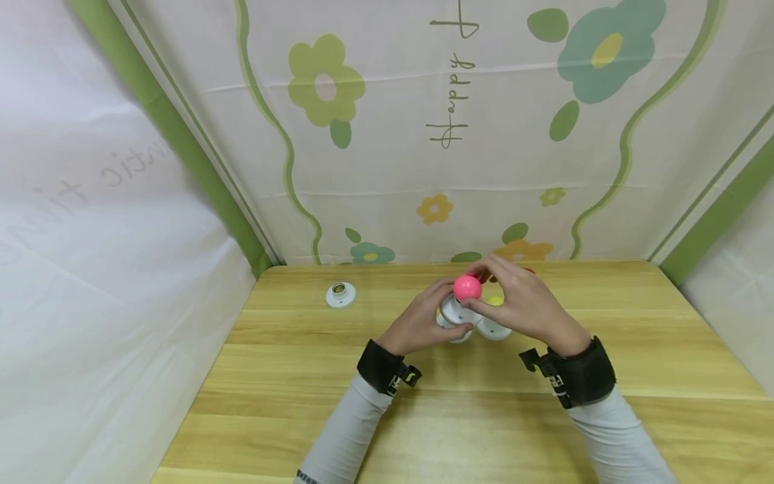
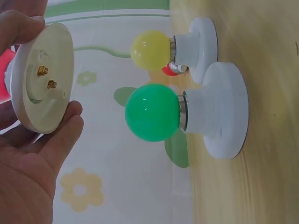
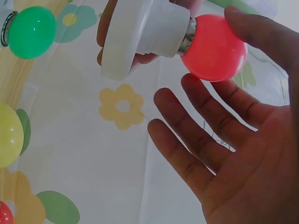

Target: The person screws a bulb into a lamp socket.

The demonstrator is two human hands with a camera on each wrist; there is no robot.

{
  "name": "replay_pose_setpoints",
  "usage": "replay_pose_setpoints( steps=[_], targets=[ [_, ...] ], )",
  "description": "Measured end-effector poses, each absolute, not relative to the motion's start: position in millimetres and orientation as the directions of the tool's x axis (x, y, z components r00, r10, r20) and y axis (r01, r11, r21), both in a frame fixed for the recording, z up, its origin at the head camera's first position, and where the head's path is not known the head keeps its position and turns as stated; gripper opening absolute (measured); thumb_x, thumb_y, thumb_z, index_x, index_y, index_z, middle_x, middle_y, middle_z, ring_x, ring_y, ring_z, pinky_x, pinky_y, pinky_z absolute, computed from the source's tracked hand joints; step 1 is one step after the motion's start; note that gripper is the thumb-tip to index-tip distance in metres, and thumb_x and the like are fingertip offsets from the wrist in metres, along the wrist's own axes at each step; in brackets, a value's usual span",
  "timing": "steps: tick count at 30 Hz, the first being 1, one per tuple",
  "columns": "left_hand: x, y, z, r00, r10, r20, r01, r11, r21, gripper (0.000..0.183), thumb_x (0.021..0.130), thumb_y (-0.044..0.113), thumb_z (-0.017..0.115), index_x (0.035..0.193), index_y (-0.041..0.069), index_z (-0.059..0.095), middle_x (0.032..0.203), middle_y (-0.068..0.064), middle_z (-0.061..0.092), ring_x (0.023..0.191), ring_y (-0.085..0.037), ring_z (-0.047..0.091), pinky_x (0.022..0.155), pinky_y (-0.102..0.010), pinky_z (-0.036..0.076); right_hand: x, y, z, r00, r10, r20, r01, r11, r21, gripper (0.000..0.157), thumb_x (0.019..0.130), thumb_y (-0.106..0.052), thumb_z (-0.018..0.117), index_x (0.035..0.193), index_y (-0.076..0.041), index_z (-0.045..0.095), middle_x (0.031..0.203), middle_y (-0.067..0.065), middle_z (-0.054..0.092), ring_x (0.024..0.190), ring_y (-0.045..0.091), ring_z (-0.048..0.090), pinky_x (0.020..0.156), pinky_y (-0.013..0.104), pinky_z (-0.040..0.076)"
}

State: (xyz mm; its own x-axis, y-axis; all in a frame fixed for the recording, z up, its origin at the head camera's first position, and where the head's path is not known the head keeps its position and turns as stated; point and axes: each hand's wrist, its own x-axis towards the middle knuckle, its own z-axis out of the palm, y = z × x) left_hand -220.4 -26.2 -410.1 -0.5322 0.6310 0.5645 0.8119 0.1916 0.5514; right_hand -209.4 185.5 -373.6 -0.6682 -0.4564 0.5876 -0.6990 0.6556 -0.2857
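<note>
My left hand point(image 1: 416, 324) holds a round white lamp holder point(image 3: 124, 37) by its edge, raised above the table. The left wrist view shows its hollow underside with two brass screws. A pink light bulb point(image 1: 467, 288) sits in the holder's mouth, a strip of its metal collar still showing. Thumb and fingertips of my right hand point(image 1: 525, 304) pinch this bulb, while the other fingers stay spread in the right wrist view. Below stand a green bulb point(image 2: 153, 112) and a yellow bulb point(image 2: 151, 50), each in its own white holder. From above, the raised holder hides the green bulb.
An unfilled white lamp holder point(image 1: 340, 295) stands on the left of the wooden table point(image 1: 290, 403). Partly hidden behind the yellow bulb's holder is a red bulb point(image 2: 171, 70). A printed fabric wall point(image 1: 387, 168) rises at the table's back edge.
</note>
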Motion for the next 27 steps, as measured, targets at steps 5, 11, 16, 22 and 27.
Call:
replay_pose_setpoints(
  steps=[5,11,16,22,27],
  targets=[
    [-221.3,-26.0,-410.4,-0.529,0.635,0.563,0.813,0.188,0.551,0.064,0.077,0.009,0.079,0.131,0.0,0.048,0.129,-0.012,0.052,0.112,-0.018,0.053,0.096,-0.023,0.047,-208.7,187.9,-372.2,-0.69,-0.477,0.544,-0.695,0.648,-0.312,0.061,0.078,-0.046,0.076,0.126,-0.015,0.055,0.116,-0.003,0.058,0.1,0.016,0.057,0.074,0.041,0.054],
    [-221.6,-26.2,-408.6,-0.533,0.637,0.557,0.81,0.194,0.554,0.065,0.078,0.009,0.079,0.133,0.0,0.046,0.13,-0.012,0.052,0.114,-0.018,0.052,0.099,-0.025,0.046,-208.9,193.0,-371.3,-0.634,-0.554,0.539,-0.762,0.566,-0.314,0.062,0.081,-0.017,0.07,0.14,-0.017,0.05,0.139,0.001,0.05,0.123,0.026,0.047,0.093,0.055,0.047],
    [-220.9,-26.0,-408.2,-0.541,0.625,0.563,0.805,0.192,0.561,0.065,0.077,0.009,0.079,0.133,0.001,0.047,0.13,-0.01,0.053,0.114,-0.018,0.052,0.099,-0.025,0.046,-211.2,194.0,-372.6,-0.577,-0.57,0.585,-0.804,0.524,-0.282,0.053,0.079,-0.008,0.07,0.13,-0.014,0.059,0.129,0.001,0.059,0.122,0.022,0.049,0.095,0.051,0.047],
    [-230.1,-25.6,-421.8,-0.555,0.621,0.553,0.799,0.213,0.563,0.067,0.079,0.016,0.079,0.136,0.007,0.046,0.133,-0.002,0.051,0.115,-0.012,0.05,0.098,-0.026,0.046,-210.4,193.2,-371.8,-0.572,-0.565,0.595,-0.805,0.528,-0.273,0.052,0.079,-0.01,0.073,0.129,-0.013,0.061,0.127,0.001,0.061,0.117,0.018,0.052,0.092,0.047,0.05],
    [-243.9,-25.8,-437.6,-0.537,0.646,0.542,0.811,0.218,0.543,0.067,0.082,0.029,0.075,0.139,0.014,0.043,0.137,0.003,0.047,0.119,-0.006,0.047,0.099,-0.022,0.044,-210.2,193.0,-371.7,-0.576,-0.546,0.609,-0.796,0.545,-0.264,0.05,0.079,-0.017,0.076,0.126,-0.012,0.062,0.123,0.001,0.063,0.112,0.017,0.056,0.088,0.045,0.052]
  ],
)
